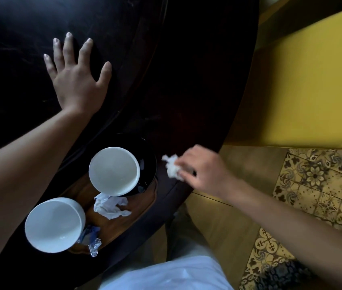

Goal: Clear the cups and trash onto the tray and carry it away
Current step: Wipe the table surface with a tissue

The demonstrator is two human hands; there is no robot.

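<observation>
A wooden tray (143, 204) lies near the front edge of the dark round table (166, 59). On it stand two empty white cups: one (114, 171) on a black saucer (148, 162), the other (53, 225) at the tray's near left. Between the cups lies a crumpled white napkin (110, 207), and a crinkled plastic wrapper (93, 241) sits by the near cup. My right hand (205, 170) pinches a crumpled white tissue (172, 167) just right of the tray, low over the table's edge. My left hand (75, 74) rests flat on the tabletop, fingers spread, holding nothing.
A yellow cushioned seat (312, 80) stands right of the table. Patterned floor tiles (323, 195) and a yellow-brown floor strip lie below it. My white shirt (166, 275) fills the bottom middle.
</observation>
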